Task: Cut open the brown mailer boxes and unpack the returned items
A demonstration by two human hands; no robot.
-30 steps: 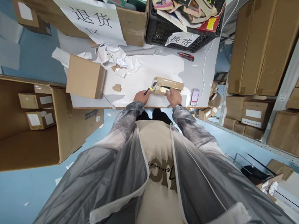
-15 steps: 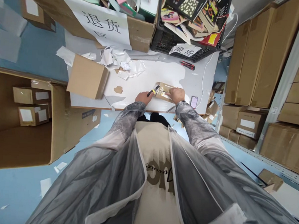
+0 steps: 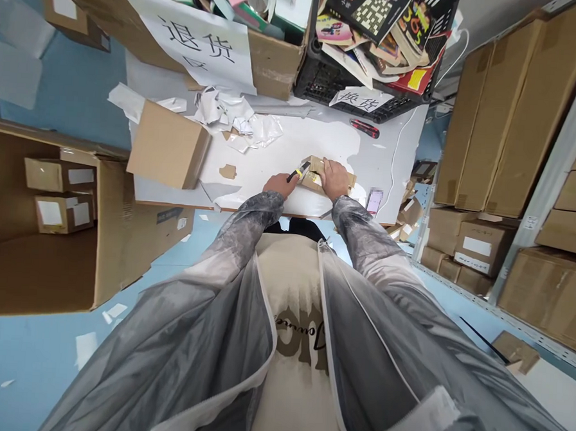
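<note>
My left hand [image 3: 280, 185] is closed around a utility knife [image 3: 297, 172] with black and yellow parts. Its tip end lies against the left side of a small cardboard box [image 3: 313, 181] on the white table. My right hand [image 3: 336, 179] grips that box from the right, fingers over its upper face and partly hiding it. Clear tape glints on the cardboard. To the right of this hand lies a phone [image 3: 374, 201] with its screen lit.
A closed carton [image 3: 169, 145] and crumpled plastic wrapping [image 3: 221, 109] lie on the table's left. A red and black cutter [image 3: 364, 128] rests near the black crate [image 3: 319, 82] of books. Beside the crate stands a large labelled carton [image 3: 276, 64]. Shelved boxes [image 3: 484, 242] stand at right.
My right hand has shifted slightly left and now spreads over the top of the small box. The knife remains in my left hand at the box's left side.
</note>
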